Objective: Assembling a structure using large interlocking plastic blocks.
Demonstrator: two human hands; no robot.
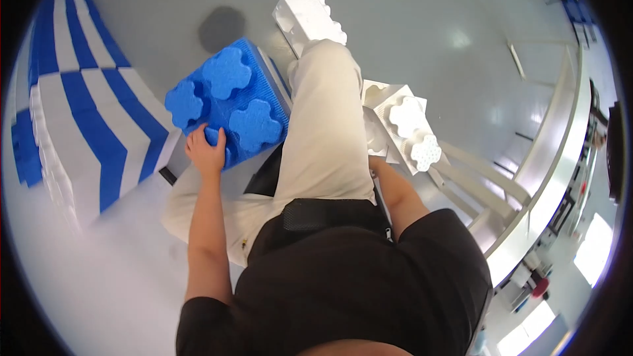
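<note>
My left hand point(205, 151) rests on the near edge of a large blue foam block point(212, 76), its fingers curled over one of the block's flower-shaped knobs. More such knobs stand up from the block's top. The block is beside my bent leg in light trousers. My right hand is mostly hidden behind my thigh; only the wrist side point(377, 164) shows, close to white foam blocks, so what it holds cannot be told. One white foam block point(409, 121) with flower-shaped knobs leans on the right. Another white block point(309, 17) lies beyond my knee.
Blue and white blocks stand in a striped stack point(94, 123) on the left. On the right are a white table edge point(549, 178) and its pale frame bars point(474, 173). The grey floor point(395, 15) stretches ahead. Furniture and bright windows appear at the far right.
</note>
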